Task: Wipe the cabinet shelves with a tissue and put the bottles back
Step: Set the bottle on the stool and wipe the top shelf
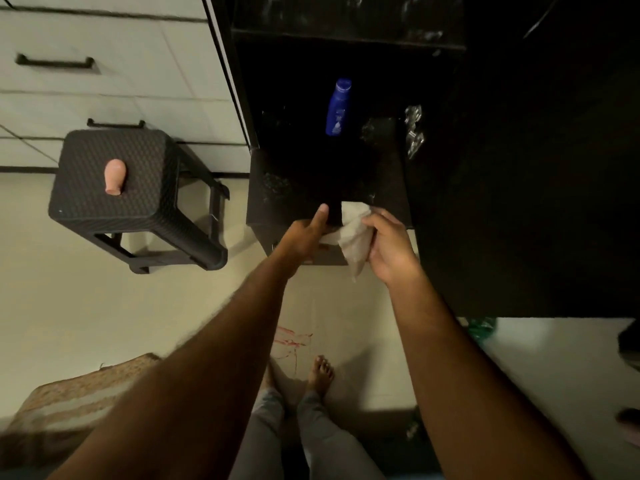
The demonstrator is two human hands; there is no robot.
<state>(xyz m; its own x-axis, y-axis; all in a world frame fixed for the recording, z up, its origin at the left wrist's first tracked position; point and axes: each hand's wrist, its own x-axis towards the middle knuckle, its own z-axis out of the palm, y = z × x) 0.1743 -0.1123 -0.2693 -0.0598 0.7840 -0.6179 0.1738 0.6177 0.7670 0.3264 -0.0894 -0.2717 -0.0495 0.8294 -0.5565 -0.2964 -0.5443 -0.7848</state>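
The dark cabinet shelf (277, 188) stood above a pale floor (86, 306); a blue bottle (337, 107) stood far on it. Both the left hand (304, 237) and right hand (389, 247) grasped the tissue (353, 237) at the shelf's near edge. A pink bottle (113, 176) lay on the stool (138, 202), left

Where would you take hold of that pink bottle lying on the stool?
Judging by its pose, around the wide rounded body. The pink bottle lies on its side on the stool, narrow neck toward the near edge, so coming from above with fingers across its width looks easiest.
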